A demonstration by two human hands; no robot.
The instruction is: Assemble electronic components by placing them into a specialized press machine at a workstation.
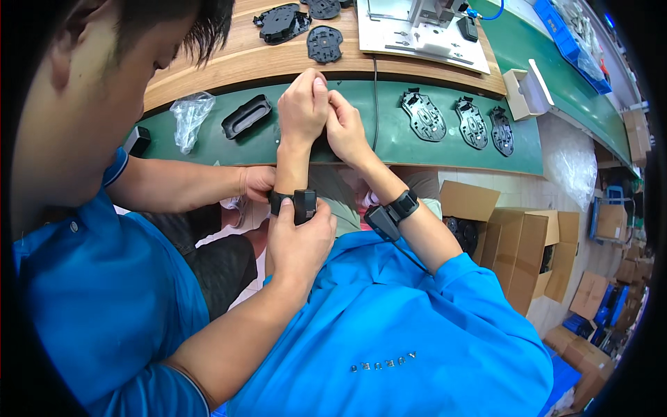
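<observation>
"close at the left edge, a co-worker's head (pixel 104 90) is crowding the view, and the wearer's blue shirt (pixel 389 326) is filling the bottom. where is the main thing sitting?"

"on the left forearm (pixel 293 165): a black wristband (pixel 295 202) is wrapping it at the wrist, just bodyward of the left hand (pixel 301 108), the nearer one."

"how is it lying?"

"its strap is crossing the arm, while its boxy unit is running lengthwise along it, on the side toward the right forearm (pixel 427 233)."

"who is touching it?"

"the co-worker's lower hand (pixel 302 240) is cupping the wrist with fingers at the unit; the co-worker's upper hand (pixel 259 182) is working at the strap's left side. i'm not managing to tell what it is pinching."

"and the wearer's own hands?"

"they're pressing together above the green table (pixel 389 125), the left curling into a fist, the right hand (pixel 345 128) folding its fingers against it. anything inside is hiding from me. the left forearm is pointing nearly straight up the view; the right is slanting in from the lower right, wearing a second wristband (pixel 401 206)."
</observation>
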